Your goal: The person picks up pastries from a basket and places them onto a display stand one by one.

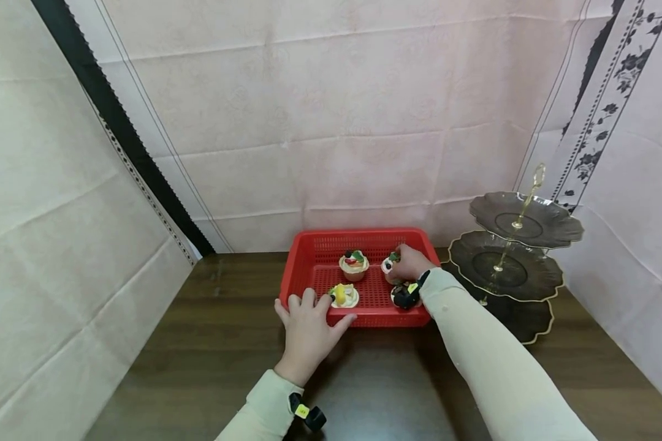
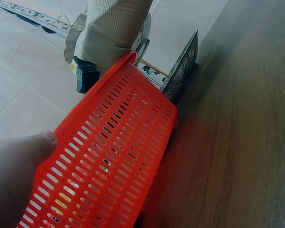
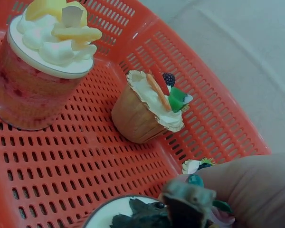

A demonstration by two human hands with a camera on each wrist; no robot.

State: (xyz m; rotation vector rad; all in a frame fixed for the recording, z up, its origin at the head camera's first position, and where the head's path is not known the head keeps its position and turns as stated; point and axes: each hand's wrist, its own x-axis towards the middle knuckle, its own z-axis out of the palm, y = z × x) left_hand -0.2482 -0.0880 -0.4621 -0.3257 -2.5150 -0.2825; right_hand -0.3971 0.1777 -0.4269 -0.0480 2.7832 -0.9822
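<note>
A red perforated plastic basket (image 1: 358, 236) stands on the table with several small desserts in it. My left hand (image 1: 307, 334) grips its front left rim, thumb (image 2: 48, 137) against the outer wall. Inside the right part, my right hand (image 1: 410, 264) pinches a cream-topped cupcake (image 1: 387, 264), which the fingers mostly hide. A second cupcake (image 3: 140, 114) with cream, a dark berry and a green piece stands at the back left. Front left is a clear dessert cup (image 3: 38, 90) topped with cream and yellow fruit. A dessert with a dark topping (image 3: 133, 218) sits below the right wrist, partly covered.
Right of the basket stands a three-tier dark stand (image 1: 504, 266) with gold scalloped edges and a gold handle, close to the right forearm. The brown wooden table (image 1: 220, 349) meets pale cloth walls (image 1: 364, 110) at the back and sides.
</note>
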